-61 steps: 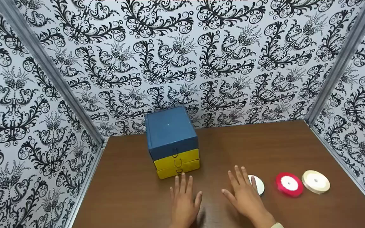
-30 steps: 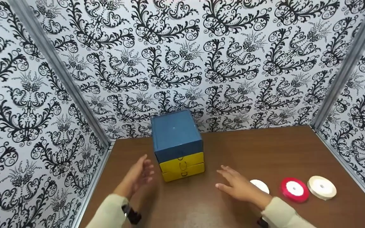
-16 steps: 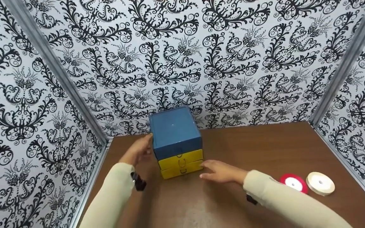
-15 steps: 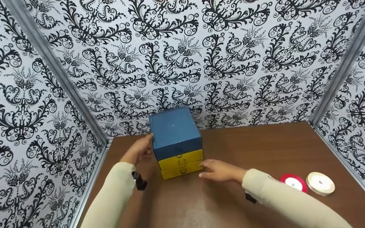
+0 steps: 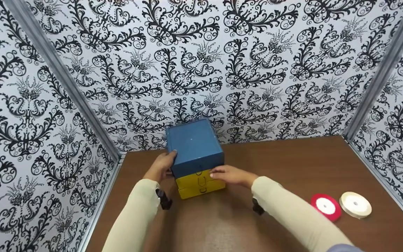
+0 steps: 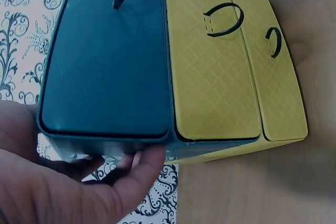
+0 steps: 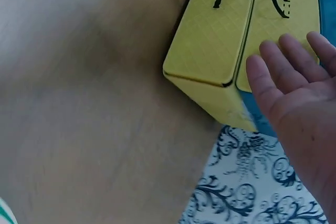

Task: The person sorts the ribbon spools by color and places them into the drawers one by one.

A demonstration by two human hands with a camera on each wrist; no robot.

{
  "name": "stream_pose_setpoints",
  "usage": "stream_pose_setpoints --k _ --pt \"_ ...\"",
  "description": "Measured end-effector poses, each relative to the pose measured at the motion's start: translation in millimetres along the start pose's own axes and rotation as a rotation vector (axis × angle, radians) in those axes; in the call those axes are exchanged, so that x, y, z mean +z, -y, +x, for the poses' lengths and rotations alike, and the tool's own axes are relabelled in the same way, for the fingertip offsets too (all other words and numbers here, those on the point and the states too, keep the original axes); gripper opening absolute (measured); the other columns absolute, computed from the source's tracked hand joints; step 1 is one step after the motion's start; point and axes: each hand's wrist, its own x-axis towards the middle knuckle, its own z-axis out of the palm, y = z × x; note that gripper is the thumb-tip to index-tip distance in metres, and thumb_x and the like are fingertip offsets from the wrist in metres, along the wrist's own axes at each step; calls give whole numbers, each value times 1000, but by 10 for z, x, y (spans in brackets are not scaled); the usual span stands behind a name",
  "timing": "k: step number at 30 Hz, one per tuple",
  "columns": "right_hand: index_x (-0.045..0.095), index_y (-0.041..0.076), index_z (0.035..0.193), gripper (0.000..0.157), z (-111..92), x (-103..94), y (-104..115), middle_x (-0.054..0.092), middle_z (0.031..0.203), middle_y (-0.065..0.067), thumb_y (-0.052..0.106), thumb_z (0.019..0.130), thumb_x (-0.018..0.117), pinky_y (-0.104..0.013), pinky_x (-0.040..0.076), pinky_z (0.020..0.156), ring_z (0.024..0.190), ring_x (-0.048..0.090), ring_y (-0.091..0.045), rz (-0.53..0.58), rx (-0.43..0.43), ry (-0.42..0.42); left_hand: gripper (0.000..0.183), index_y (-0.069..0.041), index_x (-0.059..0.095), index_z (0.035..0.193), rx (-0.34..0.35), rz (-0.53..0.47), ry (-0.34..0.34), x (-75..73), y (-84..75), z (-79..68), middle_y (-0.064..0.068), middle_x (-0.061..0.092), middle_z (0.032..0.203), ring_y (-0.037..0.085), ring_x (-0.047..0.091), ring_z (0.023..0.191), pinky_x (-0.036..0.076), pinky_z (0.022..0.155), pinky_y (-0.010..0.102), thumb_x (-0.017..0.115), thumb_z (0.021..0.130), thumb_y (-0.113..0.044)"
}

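A small drawer box has a blue top, a blue upper drawer and two yellow drawers, the middle and the bottom. Each drawer front bears a black loop pull, and all three look closed. My left hand rests against the box's left side, its thumb at the top edge and its fingers lower on the side wall. My right hand is at the right part of the middle yellow drawer's front, fingers extended; whether its fingertips touch the front I cannot tell.
A red ribbon roll and a cream ribbon roll lie on the brown table at right. My right sleeve partly covers the red one. Patterned walls enclose the back and sides.
Both hands have moved from the table's front to the drawer box, left hand to its side, right hand to its front. The right arm now hides the white roll.
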Motion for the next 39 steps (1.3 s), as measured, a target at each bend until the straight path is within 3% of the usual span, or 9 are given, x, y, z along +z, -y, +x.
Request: stream_pose_setpoints --k 3,6,11,20,27,32,39 --pt "60 -4 130 48 78 63 -3 61 131 -20 35 103 53 -56 39 106 124 54 -38 173 43 16 64 -5 28 155 19 29 25 -34 39 16 27 47 140 42 59 113 52 90 52 44 105 -43" --pt "61 -6 128 52 134 92 -5 62 129 -22 38 103 52 -60 37 106 123 55 -42 310 72 24 70 -4 22 157 39 73 24 -55 71 34 26 31 153 45 46 128 48 97 54 43 105 -46" --pt "65 -5 127 55 186 97 -1 66 123 -20 42 104 49 -57 41 104 115 62 -39 351 71 16 74 0 17 157 68 115 5 -61 88 52 25 22 159 44 33 139 40 105 56 41 105 -48" --pt "60 -7 128 54 296 211 42 63 128 -21 41 104 48 -51 44 103 114 63 -35 508 74 42 71 3 23 155 109 165 -43 -40 86 60 27 26 157 45 34 138 35 108 58 38 106 -46" --pt "53 -10 134 53 397 319 196 57 135 -24 34 105 48 -53 38 108 119 60 -34 657 67 108 68 3 26 154 95 137 -41 -14 71 47 28 31 153 48 43 130 43 101 57 39 107 -44" --pt "52 -7 138 45 449 400 256 57 137 -20 21 103 48 -54 33 110 121 59 -31 680 55 127 65 7 30 150 130 149 -64 2 78 47 30 37 148 42 44 130 45 101 52 37 107 -41" --pt "53 -4 138 41 434 506 177 58 138 -16 13 102 45 -55 35 110 122 59 -31 716 15 94 66 6 29 151 126 144 -81 8 94 53 30 35 150 43 44 131 44 102 53 37 107 -42"
